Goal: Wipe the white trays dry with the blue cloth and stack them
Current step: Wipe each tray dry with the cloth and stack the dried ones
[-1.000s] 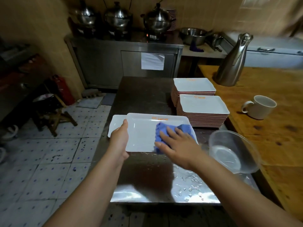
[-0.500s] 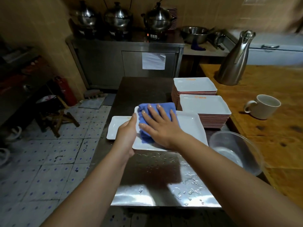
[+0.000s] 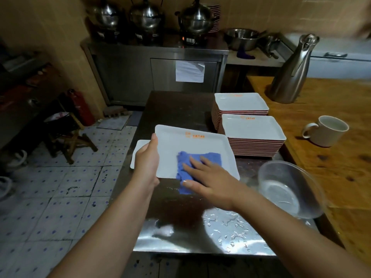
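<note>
While the white tray point(image 3: 192, 149) sits at the centre of the frame over the steel table point(image 3: 180, 109), the left hand point(image 3: 147, 163) grips its left edge, thumb on the upper rim and fingers curled beneath. The blue cloth point(image 3: 197, 161) lies on the tray's lower half and hangs past its near edge. The right hand point(image 3: 208, 182) presses flat on the cloth, fingers straight and spread. A second white tray point(image 3: 138, 153) lies partly under the first, showing at its left. Right of centre stand two stacks of trays, the near stack point(image 3: 253, 135) just beside the held tray and the far stack point(image 3: 241, 103) behind it. A clear bowl point(image 3: 291, 187) rests at the lower right, on the table's right edge. Water drops point(image 3: 226, 227) cover the table's near end. On the wooden counter point(image 3: 341, 167) at right stand a white mug point(image 3: 327, 130) and a steel jug point(image 3: 291, 73). Three steel pots point(image 3: 148, 15) line the upper edge of the frame.
</note>
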